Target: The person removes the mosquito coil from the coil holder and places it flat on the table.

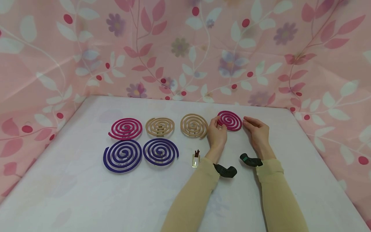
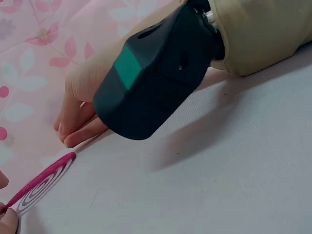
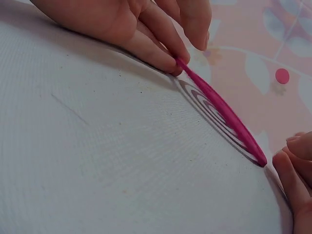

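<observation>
A pink mosquito coil [image 1: 229, 121] slopes at the right end of the back row, one side raised off the table. My left hand [image 1: 218, 132] pinches its left edge between the fingertips; in the right wrist view the pink coil [image 3: 222, 109] shows edge-on with that left hand [image 3: 122, 29] at its raised end. Beside the coil's other edge is my right hand [image 1: 259, 132], fingers loosely bent and holding nothing. The left wrist view has the right hand [image 2: 80, 105] close to the far end of the coil [image 2: 46, 175], just apart from it.
To the left stand another pink coil [image 1: 126, 128], two tan coils [image 1: 160, 126] [image 1: 193, 125] and two purple coils [image 1: 123, 156] [image 1: 160, 151], with metal supports visible under some. A small metal plate [image 1: 195, 161] with brown pieces lies near my left wrist. Floral cloth [image 1: 179, 58] hangs behind.
</observation>
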A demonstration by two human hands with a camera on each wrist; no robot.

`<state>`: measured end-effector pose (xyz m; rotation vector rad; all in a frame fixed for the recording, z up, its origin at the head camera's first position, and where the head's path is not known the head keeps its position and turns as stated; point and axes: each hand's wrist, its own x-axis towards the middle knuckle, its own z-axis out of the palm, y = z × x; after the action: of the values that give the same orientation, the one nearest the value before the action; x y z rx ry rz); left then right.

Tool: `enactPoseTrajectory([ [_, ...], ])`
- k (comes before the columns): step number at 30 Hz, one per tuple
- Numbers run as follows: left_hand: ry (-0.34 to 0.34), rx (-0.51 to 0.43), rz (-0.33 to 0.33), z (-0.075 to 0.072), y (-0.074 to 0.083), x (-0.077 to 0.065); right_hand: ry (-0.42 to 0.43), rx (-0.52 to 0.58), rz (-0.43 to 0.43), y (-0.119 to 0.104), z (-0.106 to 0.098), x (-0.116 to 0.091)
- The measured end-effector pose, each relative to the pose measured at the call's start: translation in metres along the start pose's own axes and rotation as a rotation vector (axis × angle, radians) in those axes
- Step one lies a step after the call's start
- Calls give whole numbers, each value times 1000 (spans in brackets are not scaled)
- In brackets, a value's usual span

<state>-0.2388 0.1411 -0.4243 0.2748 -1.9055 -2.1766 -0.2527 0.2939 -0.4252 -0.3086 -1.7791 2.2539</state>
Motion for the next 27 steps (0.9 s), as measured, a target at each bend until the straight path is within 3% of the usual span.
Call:
enactPoseTrajectory([
  [9, -38, 105, 0, -1, 3, -4, 24, -49, 16, -3, 1, -1],
  [15, -21, 147, 10, -2, 2, -5, 23, -54, 37, -12, 6, -6],
  [27, -14, 117, 17, -1, 2, -4, 37, -121, 26, 2, -1, 2],
])
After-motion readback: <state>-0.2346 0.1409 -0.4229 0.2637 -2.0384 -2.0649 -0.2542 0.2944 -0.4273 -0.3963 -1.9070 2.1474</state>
